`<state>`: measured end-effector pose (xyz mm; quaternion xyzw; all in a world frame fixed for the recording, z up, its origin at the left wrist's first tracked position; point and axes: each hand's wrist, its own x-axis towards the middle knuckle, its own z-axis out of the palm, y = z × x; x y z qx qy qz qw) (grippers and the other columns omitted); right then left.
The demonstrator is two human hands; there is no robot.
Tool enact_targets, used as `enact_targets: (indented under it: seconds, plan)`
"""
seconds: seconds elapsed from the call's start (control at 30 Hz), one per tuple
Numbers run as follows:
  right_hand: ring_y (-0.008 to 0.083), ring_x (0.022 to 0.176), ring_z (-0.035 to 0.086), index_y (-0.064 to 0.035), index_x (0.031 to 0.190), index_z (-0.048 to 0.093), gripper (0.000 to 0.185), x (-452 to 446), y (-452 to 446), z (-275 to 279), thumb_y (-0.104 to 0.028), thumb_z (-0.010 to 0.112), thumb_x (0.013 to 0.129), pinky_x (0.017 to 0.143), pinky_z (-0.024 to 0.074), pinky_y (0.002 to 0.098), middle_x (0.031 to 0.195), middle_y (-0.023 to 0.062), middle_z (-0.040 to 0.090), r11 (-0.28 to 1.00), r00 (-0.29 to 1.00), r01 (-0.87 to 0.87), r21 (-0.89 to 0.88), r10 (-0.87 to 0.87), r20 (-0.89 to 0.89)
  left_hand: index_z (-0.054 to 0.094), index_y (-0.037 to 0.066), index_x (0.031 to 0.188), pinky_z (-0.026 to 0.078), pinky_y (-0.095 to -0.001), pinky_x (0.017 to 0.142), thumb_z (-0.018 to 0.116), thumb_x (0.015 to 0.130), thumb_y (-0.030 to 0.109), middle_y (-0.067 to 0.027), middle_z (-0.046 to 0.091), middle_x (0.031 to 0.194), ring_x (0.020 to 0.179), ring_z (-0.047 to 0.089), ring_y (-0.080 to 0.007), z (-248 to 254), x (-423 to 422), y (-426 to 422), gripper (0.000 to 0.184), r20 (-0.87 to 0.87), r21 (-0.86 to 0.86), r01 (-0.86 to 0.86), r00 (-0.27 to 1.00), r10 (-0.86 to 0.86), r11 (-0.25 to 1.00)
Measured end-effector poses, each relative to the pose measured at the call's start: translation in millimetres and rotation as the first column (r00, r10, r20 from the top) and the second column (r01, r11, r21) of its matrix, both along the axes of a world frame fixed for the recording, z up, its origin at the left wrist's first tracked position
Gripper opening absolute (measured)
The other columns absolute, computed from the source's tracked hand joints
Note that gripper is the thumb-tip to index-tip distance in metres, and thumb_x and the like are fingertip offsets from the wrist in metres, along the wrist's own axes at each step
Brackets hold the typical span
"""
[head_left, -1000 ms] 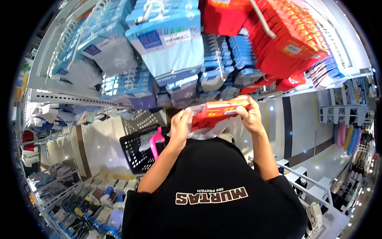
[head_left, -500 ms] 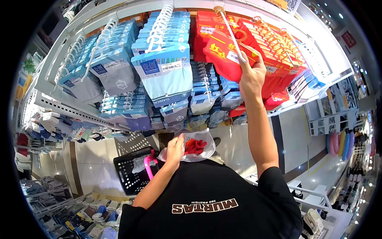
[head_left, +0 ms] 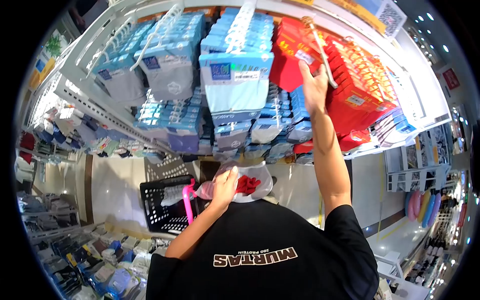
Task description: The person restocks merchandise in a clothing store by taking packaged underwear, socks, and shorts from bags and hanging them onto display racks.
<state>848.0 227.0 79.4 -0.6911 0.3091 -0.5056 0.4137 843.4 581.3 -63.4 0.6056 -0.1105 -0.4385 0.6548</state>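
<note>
The basket (head_left: 156, 216) sits left of the bag (head_left: 266, 179).

A second ago your right hand (head_left: 315, 92) held a red packet at the clear bag (head_left: 263, 174); half a second ago it was pinching one out near the front of the white peg (head_left: 323, 59); now a red packet (head_left: 295, 47) sits farther back along that peg, and your fingers have come apart at its lower edge; the bag, covered by the packet at first, now shows the red bundle (head_left: 247, 185) inside; the rack has shifted rightward in view.
</note>
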Motion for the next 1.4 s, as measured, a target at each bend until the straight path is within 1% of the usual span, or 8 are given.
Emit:
enact_targets:
  seconds: [0.13,0.2,0.33,0.5,0.87,1.07,1.3,1.4]
  plan:
    - [0.0245,0.129,0.048,0.005,0.14,0.035,0.058,-48,117,-5,-0.003,0.065,0.091,0.111,0.0345,0.0343,0.137,0.0165,0.049,0.971,0.994,0.055,-0.234,-0.032,0.104,0.042,0.011,0.066,0.026,-0.0249,0.05,0.05,0.103,0.036,0.0073,0.037,0.061,0.055,0.032,-0.0037,1,9,2,0.045,0.013,0.003,-0.047,0.999,0.047,0.999]
    - [0.0217,0.11,0.058,0.0038,0.125,0.054,0.04,-82,160,-32,-0.003,0.068,0.088,0.097,0.0436,0.0335,0.119,0.0115,0.06,0.989,0.971,-0.135,-0.064,0.144,0.19,0.042,0.012,0.066,0.026,-0.0242,0.05,0.049,0.103,0.037,0.0075,0.037,0.061,0.055,0.032,-0.0037,15,12,1,0.045,0.017,0.036,-0.062,0.998,0.062,0.997]
    - [0.0207,0.086,0.066,-0.0002,0.101,0.07,0.015,-125,198,-94,-0.008,0.067,0.089,0.081,0.0523,0.0344,0.097,0.011,0.07,0.681,0.583,-0.617,0.394,0.732,-0.353,0.047,0.013,0.071,0.025,-0.022,0.048,0.049,0.103,0.037,0.0087,0.038,0.061,0.053,0.031,-0.0025,14,10,-3,0.04,-0.067,0.024,-0.02,0.997,0.022,1.0]
    - [0.0373,0.109,0.06,-0.0031,0.123,0.059,0.046,-128,215,-187,-0.017,0.073,0.081,0.093,0.049,0.0393,0.124,0.0182,0.06,0.817,0.503,-0.522,0.247,0.528,-0.684,0.053,0.014,0.077,0.022,-0.0215,0.045,0.049,0.103,0.037,0.0094,0.039,0.061,0.05,0.03,-0.0016,8,6,-17,0.034,-0.096,-0.008,0.065,0.993,-0.066,0.998]
    - [0.0327,0.081,0.066,-0.0022,0.092,0.061,0.015,-116,223,-155,-0.006,0.07,0.081,0.071,0.0523,0.0386,0.088,0.0152,0.065,0.719,0.582,-0.656,0.23,0.676,-0.453,0.053,0.011,0.075,0.022,-0.0219,0.045,0.048,0.104,0.036,0.0091,0.038,0.061,0.051,0.029,-0.0014,16,4,-17,0.038,-0.148,-0.029,0.026,0.989,-0.03,0.999]
    - [0.0379,0.097,0.06,-0.0041,0.1,0.062,0.028,-117,223,-224,-0.015,0.073,0.077,0.084,0.048,0.0456,0.097,0.0178,0.063,0.788,0.465,-0.61,0.087,0.444,-0.766,0.054,0.013,0.079,0.021,-0.0217,0.044,0.05,0.103,0.038,0.0093,0.037,0.061,0.05,0.028,-0.0018,35,4,-16,0.035,-0.105,-0.056,0.133,0.985,-0.139,0.989]
    - [0.038,0.086,0.065,-0.0018,0.1,0.058,0.03,-134,224,-129,-0.012,0.075,0.077,0.074,0.0504,0.0432,0.088,0.0188,0.067,0.753,0.495,-0.555,0.354,0.64,-0.587,0.045,0.013,0.071,0.022,-0.022,0.045,0.049,0.104,0.036,0.0094,0.034,0.059,0.051,0.026,-0.0017,26,27,3,0.04,-0.029,-0.039,0.015,0.999,-0.016,0.999]
    - [0.0218,0.08,0.065,-0.0034,0.098,0.059,0.021,-151,209,-87,-0.011,0.073,0.084,0.073,0.051,0.0322,0.089,0.0105,0.066,0.822,0.67,-0.52,0.23,0.56,-0.486,0.048,0.015,0.074,0.02,-0.0221,0.043,0.051,0.103,0.036,0.0107,0.034,0.059,0.048,0.025,-0.0011,19,26,5,0.036,0.002,-0.025,0.019,1.0,-0.019,1.0]
